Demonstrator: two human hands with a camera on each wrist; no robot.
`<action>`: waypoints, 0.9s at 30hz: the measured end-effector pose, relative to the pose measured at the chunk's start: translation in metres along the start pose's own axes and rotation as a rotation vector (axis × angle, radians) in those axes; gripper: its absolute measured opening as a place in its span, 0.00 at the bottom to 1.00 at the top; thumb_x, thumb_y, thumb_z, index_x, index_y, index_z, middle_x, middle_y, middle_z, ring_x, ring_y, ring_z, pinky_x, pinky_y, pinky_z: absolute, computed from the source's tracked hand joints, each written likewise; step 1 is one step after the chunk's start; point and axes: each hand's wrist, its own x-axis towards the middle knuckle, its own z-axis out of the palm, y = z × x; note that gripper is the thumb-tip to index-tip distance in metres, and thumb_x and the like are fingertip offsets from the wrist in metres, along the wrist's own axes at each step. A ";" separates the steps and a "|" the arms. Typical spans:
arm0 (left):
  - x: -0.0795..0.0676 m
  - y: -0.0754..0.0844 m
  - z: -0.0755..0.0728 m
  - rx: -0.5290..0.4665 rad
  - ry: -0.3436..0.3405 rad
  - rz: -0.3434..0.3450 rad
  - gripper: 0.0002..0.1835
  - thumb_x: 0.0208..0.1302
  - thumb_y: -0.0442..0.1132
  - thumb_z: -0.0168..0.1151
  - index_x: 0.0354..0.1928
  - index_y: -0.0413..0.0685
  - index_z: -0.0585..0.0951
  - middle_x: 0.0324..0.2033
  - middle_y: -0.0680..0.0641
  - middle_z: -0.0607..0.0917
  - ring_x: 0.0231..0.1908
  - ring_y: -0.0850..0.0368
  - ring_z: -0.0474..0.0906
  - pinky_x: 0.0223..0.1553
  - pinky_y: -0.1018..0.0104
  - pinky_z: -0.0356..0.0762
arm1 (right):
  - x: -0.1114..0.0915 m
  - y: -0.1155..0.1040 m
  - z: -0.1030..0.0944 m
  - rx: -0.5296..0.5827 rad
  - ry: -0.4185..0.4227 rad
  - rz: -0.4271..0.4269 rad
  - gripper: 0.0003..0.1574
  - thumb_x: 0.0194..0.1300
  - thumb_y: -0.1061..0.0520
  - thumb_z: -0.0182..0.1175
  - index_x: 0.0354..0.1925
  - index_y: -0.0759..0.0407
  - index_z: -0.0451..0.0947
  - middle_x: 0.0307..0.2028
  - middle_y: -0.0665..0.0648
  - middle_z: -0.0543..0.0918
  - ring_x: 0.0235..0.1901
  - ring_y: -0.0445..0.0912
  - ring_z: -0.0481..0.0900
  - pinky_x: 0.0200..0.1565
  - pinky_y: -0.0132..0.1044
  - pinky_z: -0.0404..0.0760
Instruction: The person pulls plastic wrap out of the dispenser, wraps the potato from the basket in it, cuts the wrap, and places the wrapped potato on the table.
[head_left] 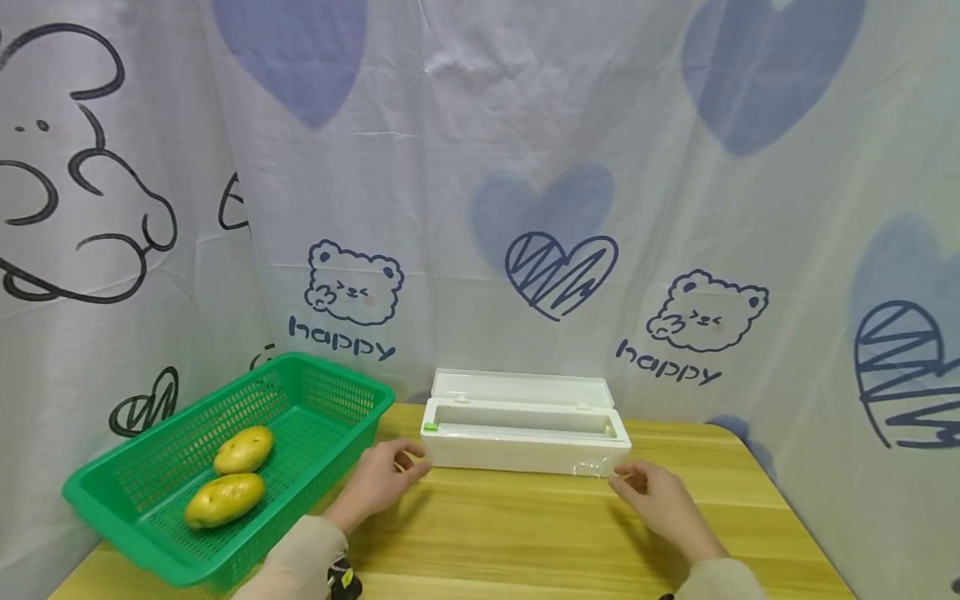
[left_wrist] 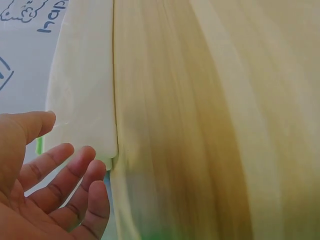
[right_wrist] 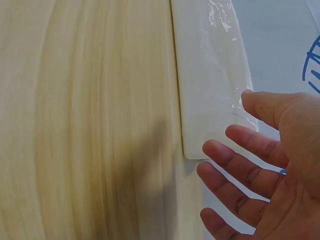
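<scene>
A long white box (head_left: 517, 457), shaped like a cling-film dispenser, lies on the wooden table with its lid (head_left: 522, 389) raised at the back. Inside is a narrow trough, and a small green piece (head_left: 431, 427) sits at its left end. My left hand (head_left: 384, 475) is beside the box's left front corner, fingers loosely bent and holding nothing. At the opposite front corner, my right hand (head_left: 658, 498) has its fingers spread loosely, also without anything in them. Both wrist views show the fingertips close to the box's ends; whether they touch it I cannot tell.
To the left stands a green plastic basket (head_left: 307, 492) with two yellow potatoes, one potato (head_left: 243, 450) behind the other potato (head_left: 224, 501). A printed white curtain (head_left: 465, 325) hangs right behind the table (head_left: 517, 533). The table's right edge slants toward the curtain.
</scene>
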 end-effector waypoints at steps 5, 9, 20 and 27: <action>0.003 0.000 0.004 -0.045 -0.018 -0.017 0.10 0.69 0.44 0.75 0.44 0.48 0.88 0.33 0.50 0.89 0.29 0.61 0.81 0.32 0.64 0.78 | 0.004 0.001 0.006 0.022 0.004 0.010 0.18 0.76 0.48 0.66 0.52 0.62 0.86 0.46 0.59 0.92 0.47 0.51 0.89 0.54 0.52 0.87; 0.006 -0.001 0.008 -0.076 -0.024 -0.019 0.10 0.69 0.44 0.75 0.45 0.46 0.88 0.33 0.48 0.90 0.27 0.60 0.81 0.30 0.65 0.78 | 0.007 0.003 0.008 0.028 0.003 0.027 0.17 0.76 0.48 0.66 0.49 0.60 0.86 0.44 0.56 0.92 0.45 0.48 0.87 0.51 0.48 0.87; 0.013 -0.005 0.019 -0.134 -0.031 -0.039 0.06 0.70 0.42 0.73 0.42 0.47 0.88 0.32 0.49 0.87 0.27 0.60 0.79 0.28 0.66 0.77 | 0.010 0.003 0.011 0.046 0.022 0.026 0.15 0.75 0.48 0.68 0.45 0.58 0.88 0.41 0.53 0.91 0.41 0.44 0.83 0.48 0.43 0.83; 0.014 -0.001 0.021 -0.153 0.004 -0.025 0.04 0.70 0.39 0.73 0.36 0.49 0.89 0.29 0.51 0.87 0.25 0.61 0.79 0.28 0.67 0.76 | 0.011 0.002 0.013 0.076 0.040 0.050 0.12 0.75 0.49 0.68 0.43 0.57 0.88 0.38 0.51 0.90 0.38 0.42 0.80 0.43 0.38 0.79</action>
